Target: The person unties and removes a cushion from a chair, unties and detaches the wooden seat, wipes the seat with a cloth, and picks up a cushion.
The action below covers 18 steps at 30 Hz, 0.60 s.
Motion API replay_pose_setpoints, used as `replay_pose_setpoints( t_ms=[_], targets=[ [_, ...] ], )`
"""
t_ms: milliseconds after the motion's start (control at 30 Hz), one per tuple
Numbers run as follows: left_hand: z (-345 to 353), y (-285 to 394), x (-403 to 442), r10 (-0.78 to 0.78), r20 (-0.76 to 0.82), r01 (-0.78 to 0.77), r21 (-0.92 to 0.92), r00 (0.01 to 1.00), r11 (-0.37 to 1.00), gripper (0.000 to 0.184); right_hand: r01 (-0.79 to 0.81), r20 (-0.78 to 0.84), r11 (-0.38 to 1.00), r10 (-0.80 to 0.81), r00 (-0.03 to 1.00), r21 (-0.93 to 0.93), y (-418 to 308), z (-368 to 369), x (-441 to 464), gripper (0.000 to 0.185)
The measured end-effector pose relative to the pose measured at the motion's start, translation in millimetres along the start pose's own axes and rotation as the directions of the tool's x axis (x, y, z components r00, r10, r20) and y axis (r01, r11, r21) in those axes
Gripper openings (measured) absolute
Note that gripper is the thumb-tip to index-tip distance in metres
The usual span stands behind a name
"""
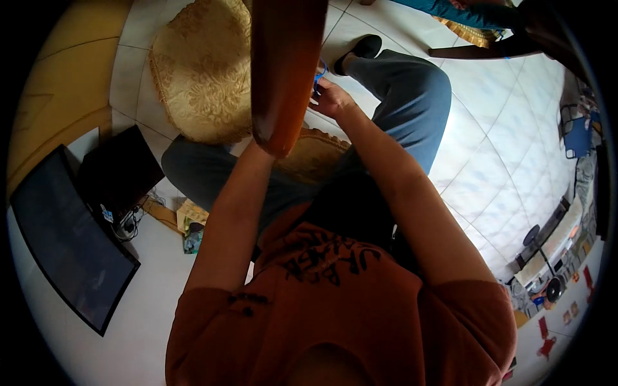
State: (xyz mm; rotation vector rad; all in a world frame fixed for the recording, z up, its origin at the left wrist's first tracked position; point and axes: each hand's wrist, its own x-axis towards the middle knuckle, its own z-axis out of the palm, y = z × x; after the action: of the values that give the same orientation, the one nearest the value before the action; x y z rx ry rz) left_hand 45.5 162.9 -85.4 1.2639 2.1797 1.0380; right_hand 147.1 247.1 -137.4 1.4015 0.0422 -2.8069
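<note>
A small blue object (319, 72) is sitting at the fingertips of the right hand (333, 100), over the tiled floor (486, 154) and just beside the right edge of a wooden piece (285, 83). That edge is closing off the view to its left, while tiles are showing between it and the dark shoe (366, 47). The object is looking bright blue and curved, darkening toward the fingers, its full shape being partly hidden. The right hand is grasping it with bent fingers; the left hand is hiding behind the wooden piece, so I cannot tell its grip. Glossy and reddish brown, the wooden piece is ending in a rounded tip over the left wrist. Beyond, a gold cushion (199, 74) is showing its fringed left edge, another patterned cushion (312, 154) is lying between the legs, and broad tiles are spreading right of the bent knee (428, 83).
</note>
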Motion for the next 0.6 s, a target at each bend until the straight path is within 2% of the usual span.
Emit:
replay_pose_setpoints(
  t_ms=[100, 167, 300, 367, 400, 467, 533, 600],
  targets=[
    [0.9, -1.8, -1.5, -0.023, -0.030, 0.023, -0.007, 0.999, 1.000, 0.014, -0.036, 0.076, 0.999, 0.036, 0.996, -0.003, -6.3, -4.1, 4.7, 0.006],
    [-9.2, 12.3, 0.2, -0.087, 0.050, 0.089, -0.051, 0.995, 0.995, 0.012, -0.051, 0.078, 0.999, 0.050, 0.996, 0.011, -6.0, -5.1, 8.9, 0.007],
    [-0.6, -4.3, -1.1, -0.149, 0.042, 0.151, -0.059, 0.988, 0.987, 0.010, -0.032, 0.070, 0.999, 0.032, 0.997, 0.004, -1.1, -5.9, 17.8, 0.008],
    [2.7, -14.1, -3.5, 0.001, -0.001, -0.001, 0.050, 1.000, 0.999, 0.009, -0.029, 0.059, 1.000, 0.028, 0.998, 0.013, 1.7, -7.8, 18.4, 0.008],
    [4.2, -13.4, -5.4, 0.001, 0.002, -0.001, 0.048, 1.000, 0.999, 0.009, -0.029, 0.106, 0.999, 0.026, 0.994, 0.029, 1.5, -7.4, 15.0, 0.009],
    [8.3, -12.4, -6.8, -0.086, 0.009, 0.087, -0.074, 0.996, 0.993, 0.008, -0.021, 0.153, 0.999, 0.014, 0.988, 0.045, -3.6, -6.9, 9.2, 0.011],
    [8.9, -17.1, -10.0, -0.074, 0.026, 0.074, -0.020, 0.997, 0.997, 0.010, -0.019, 0.169, 0.993, -0.001, 0.986, 0.118, -5.3, -6.0, -0.1, 0.016],
    [11.3, -22.2, -13.4, 0.123, -0.070, -0.110, 0.156, 0.990, 0.981, 0.014, -0.029, 0.152, 0.989, 0.007, 0.988, 0.143, -5.1, -4.4, -8.6, 0.020]
  ],
)
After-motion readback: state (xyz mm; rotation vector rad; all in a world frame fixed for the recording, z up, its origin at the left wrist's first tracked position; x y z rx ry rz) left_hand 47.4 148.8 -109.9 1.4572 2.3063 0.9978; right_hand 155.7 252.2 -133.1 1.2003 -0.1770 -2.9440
